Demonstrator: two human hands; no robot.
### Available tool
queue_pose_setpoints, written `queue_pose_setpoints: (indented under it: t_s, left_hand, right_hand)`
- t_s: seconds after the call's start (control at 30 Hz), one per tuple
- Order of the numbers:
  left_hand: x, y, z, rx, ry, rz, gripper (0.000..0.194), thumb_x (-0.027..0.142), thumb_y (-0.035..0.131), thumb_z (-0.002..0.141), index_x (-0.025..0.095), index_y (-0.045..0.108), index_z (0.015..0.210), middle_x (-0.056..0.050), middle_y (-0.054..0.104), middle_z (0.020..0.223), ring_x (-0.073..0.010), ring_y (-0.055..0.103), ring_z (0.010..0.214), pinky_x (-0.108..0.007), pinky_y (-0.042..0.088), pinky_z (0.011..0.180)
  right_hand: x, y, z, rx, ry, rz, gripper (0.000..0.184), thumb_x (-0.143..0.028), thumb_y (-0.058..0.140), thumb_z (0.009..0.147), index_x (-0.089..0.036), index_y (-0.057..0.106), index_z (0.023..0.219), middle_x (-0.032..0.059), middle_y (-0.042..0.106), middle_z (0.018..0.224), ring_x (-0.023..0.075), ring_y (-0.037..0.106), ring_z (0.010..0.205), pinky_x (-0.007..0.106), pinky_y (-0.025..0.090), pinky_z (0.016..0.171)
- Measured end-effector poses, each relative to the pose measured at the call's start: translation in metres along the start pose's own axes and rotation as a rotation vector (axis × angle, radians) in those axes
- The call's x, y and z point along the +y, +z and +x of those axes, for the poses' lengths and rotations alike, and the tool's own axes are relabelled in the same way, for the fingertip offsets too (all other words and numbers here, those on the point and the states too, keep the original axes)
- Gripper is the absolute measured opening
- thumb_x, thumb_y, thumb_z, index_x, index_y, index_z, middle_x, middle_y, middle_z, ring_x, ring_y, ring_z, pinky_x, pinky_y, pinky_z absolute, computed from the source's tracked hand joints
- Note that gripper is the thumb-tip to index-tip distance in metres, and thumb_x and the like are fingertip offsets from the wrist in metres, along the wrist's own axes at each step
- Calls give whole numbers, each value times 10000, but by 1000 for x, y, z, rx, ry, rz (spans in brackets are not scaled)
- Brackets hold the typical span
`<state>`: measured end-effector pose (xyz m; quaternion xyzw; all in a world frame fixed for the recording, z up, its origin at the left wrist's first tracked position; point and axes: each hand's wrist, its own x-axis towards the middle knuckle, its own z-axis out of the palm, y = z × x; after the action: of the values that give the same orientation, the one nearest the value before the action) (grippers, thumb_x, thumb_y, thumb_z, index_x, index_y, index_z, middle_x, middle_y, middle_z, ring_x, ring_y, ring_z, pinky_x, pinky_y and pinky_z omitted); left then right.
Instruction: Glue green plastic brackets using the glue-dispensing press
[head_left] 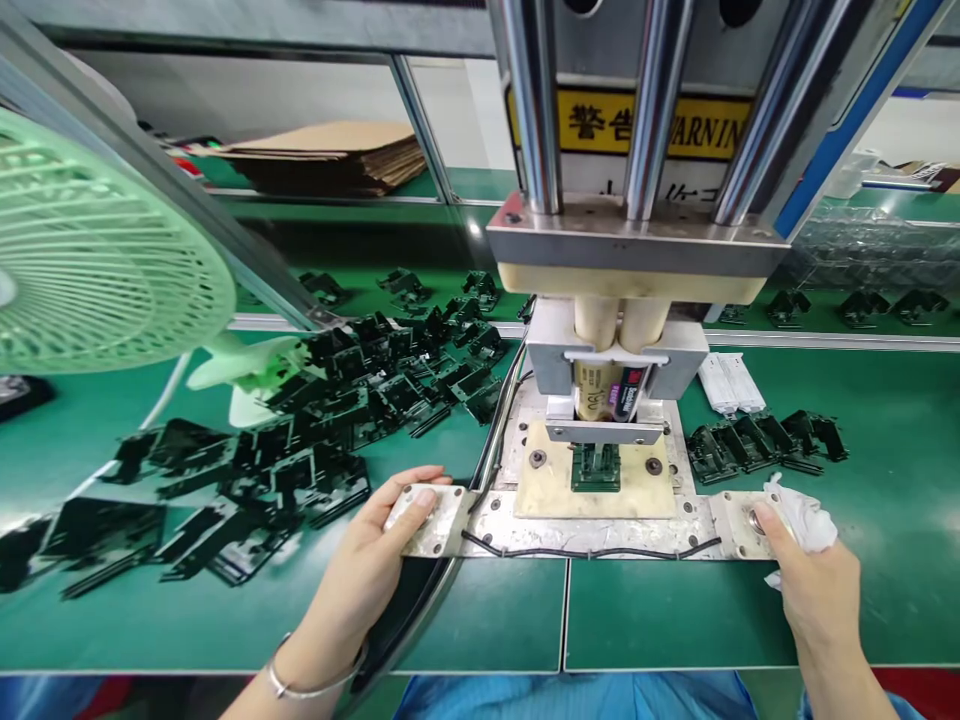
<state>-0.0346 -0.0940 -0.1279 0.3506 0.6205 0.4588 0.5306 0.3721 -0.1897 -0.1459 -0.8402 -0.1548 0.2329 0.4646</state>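
A small press [637, 245] stands in front of me, its head lowered. Under the head, a dark part [596, 478] sits on a cream fixture plate [646, 495]. Two labelled cylinders that look like batteries [607, 388] show in the metal holder above it. My left hand [367, 555] is closed round the left button block [450, 520], with the thumb on top. On the right button block [733, 522], my right hand [817, 590] presses its thumb against the round metal button. A crumpled white tissue [806, 515] shows beside that hand; its fingers are mostly hidden.
Many black plastic parts [322, 410] lie heaped at the left, beside a green fan [97, 250]. More black parts [765, 440] and two white pieces [731, 382] lie right of the press. Cables [491, 440] run along its left side. Cardboard sheets [330, 155] are stacked behind.
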Motion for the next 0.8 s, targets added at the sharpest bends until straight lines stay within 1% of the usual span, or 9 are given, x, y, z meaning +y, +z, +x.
queue_pose_setpoints:
  t_s: [0.1,0.27,0.43,0.5,0.6,0.73,0.8]
  left_hand:
    - [-1,-1,0,3,8,11,681,616,900,612,197,693,1107,-58,736,1039,-157,647,795,-162,537,653]
    - [0,-1,-1,-15,22,17,634,591,888,654,196,690,1109,-61,732,1058,-166,649,820,-176,542,675]
    - [0,-3,-2,-18,26,17,610,588,884,668,206,692,1103,-45,729,1051,-163,648,825,-174,539,684]
    - [-1,-3,-2,-32,30,15,604,584,880,681,212,690,1117,-41,725,1062,-159,648,841,-170,541,702]
    - [-2,-4,-1,-20,26,19,621,589,885,669,211,690,1121,-45,722,1074,-160,646,845,-166,543,695]
    - [-1,-2,0,4,13,21,643,603,894,641,205,693,1105,-55,726,1079,-164,649,840,-166,543,678]
    - [-1,-1,0,5,17,23,646,605,895,636,201,694,1098,-61,728,1077,-168,651,839,-170,542,676]
  right_hand:
    - [-5,1,-5,8,-19,1,737,-667,846,531,-116,755,1012,158,759,1025,321,692,842,309,525,495]
    - [-17,2,-20,2,-75,11,698,-687,798,639,-109,753,1028,146,754,982,275,657,772,290,503,471]
    - [-19,4,-24,13,-103,20,710,-702,790,649,-99,759,1021,162,750,991,301,670,814,294,498,459]
    - [-18,4,-24,15,-105,21,709,-702,785,655,-99,757,1026,165,750,1005,312,676,846,296,496,471]
    - [-18,3,-23,5,-105,6,705,-714,778,660,-108,754,1020,161,751,1020,321,678,881,304,500,501]
    - [-15,2,-20,-9,-79,-5,747,-739,780,641,-115,751,1050,150,752,1009,312,670,843,313,508,490]
    - [-12,2,-16,0,-60,5,771,-731,799,610,-109,754,1063,157,753,1017,317,674,841,313,501,470]
